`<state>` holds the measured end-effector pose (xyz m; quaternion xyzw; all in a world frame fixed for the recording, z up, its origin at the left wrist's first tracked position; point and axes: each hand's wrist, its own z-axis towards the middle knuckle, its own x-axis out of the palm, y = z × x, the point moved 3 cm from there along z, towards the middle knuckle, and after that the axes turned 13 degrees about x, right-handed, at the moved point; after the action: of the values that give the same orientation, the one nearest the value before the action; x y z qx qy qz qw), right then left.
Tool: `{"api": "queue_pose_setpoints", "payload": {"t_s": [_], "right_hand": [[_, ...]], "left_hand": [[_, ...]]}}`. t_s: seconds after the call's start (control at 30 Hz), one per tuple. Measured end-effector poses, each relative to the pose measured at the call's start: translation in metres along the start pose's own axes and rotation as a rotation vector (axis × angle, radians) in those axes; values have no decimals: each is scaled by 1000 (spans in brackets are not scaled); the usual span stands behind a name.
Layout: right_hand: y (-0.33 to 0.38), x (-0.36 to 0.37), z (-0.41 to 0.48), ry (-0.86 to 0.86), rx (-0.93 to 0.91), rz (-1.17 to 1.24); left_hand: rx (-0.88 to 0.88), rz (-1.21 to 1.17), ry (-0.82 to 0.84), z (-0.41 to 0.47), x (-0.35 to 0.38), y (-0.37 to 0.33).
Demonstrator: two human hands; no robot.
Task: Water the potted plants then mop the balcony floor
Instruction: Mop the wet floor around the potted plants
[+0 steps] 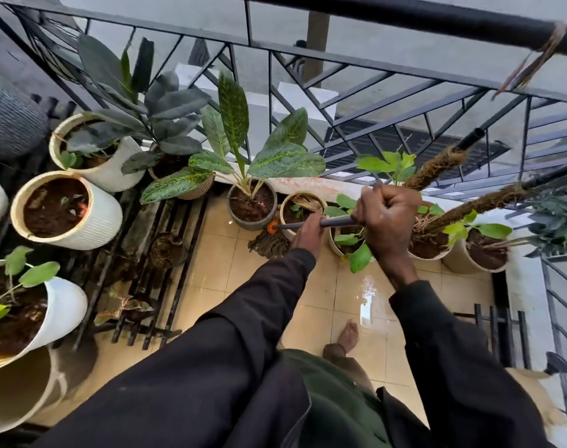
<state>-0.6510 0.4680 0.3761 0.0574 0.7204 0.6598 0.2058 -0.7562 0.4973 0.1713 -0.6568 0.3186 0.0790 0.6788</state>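
Standing with a bare foot (348, 334) on wet, shining beige floor tiles (366, 295), well on the near side of the mop head (269, 242). Clenching the right hand (389, 218) in a tight fist round the dark mop handle (337, 222), up and right of the mop head. Curling the left hand (308, 236) round the same handle lower down, just right of the mop head. Resting the stringy mop head on the tiles under its orange collar (272, 227), right against a grey pot (243, 223) of speckled leaves just beyond and a small cream pot (287, 235) just to its right. Flanking the mop head on the left, a black slatted rack (165, 253), then white ribbed pots (98, 221) farther left. Fencing the far side beyond the mop head, a black metal railing (372, 69).
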Motion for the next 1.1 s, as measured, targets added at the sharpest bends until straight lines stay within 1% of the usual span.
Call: {"api": "queue_pose_setpoints", "payload": {"t_s": [0.17,0.43,0.63,0.7,0.77,0.9,1.03,1.1], "right_hand": [[17,-7,28,56,24,71],[16,17,29,225,128,147],[-2,18,9,285,238,191],[0,17,2,296,242,208],[11,17,1,297,205,204],[45,20,6,296,52,153],[70,19,14,263,-49,106],[70,21,19,223,-103,55]], "left_hand": [[-68,108,38,6,-12,-23],[-146,188,-7,-34,-29,-3],[-250,215,78,-80,-26,12],[-247,210,63,-88,-26,11],[-217,205,20,-86,-31,6],[-135,179,-64,-69,-49,-20],[-29,148,-146,-44,-56,-42],[-9,105,-175,-27,-57,-44]]}}
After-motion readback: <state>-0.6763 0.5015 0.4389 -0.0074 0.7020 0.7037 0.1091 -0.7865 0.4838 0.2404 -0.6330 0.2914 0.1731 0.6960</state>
